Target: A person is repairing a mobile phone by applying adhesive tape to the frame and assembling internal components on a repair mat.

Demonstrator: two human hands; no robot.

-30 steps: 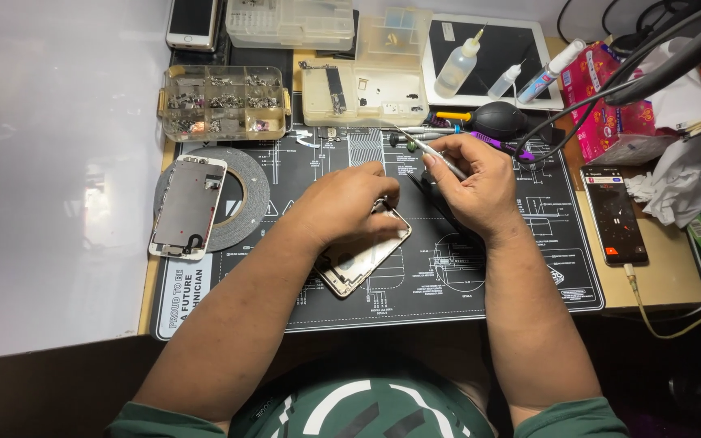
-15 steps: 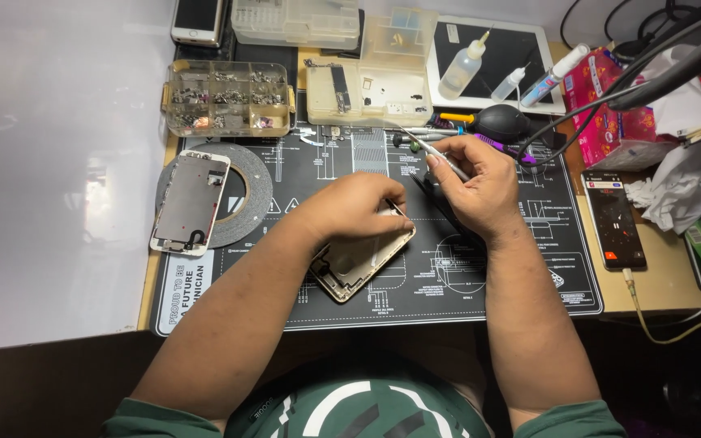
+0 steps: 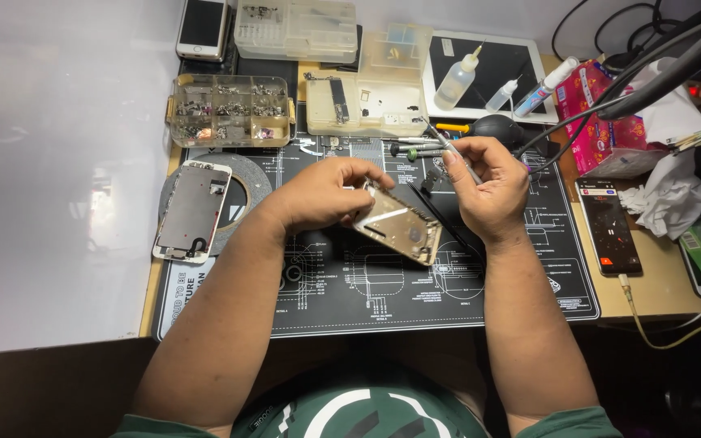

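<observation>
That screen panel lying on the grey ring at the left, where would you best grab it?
Probably by its two long edges, from above. The screen panel lies flat across the grey ring, its lower end overhanging the mat, so fingers can pinch the thin sides there without pressing the exposed parts on its upturned face.

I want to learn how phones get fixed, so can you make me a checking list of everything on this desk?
Surface: black repair mat with white diagrams, on a tan desk.
Job's things: opened phone housing, lifted and tilted; thin metal tool.
Clutter: phone screen panel on a tape ring; clear screw organiser; two dropper bottles; black air blower; crumpled tissues; pink packet.
Hands: left hand fingers grip the housing; right hand fingers pinch the tool.
Cables: charging cable plugged into a lit phone; black leads at top right.
Surroundings: pale blank surface at left; dark floor below.
</observation>
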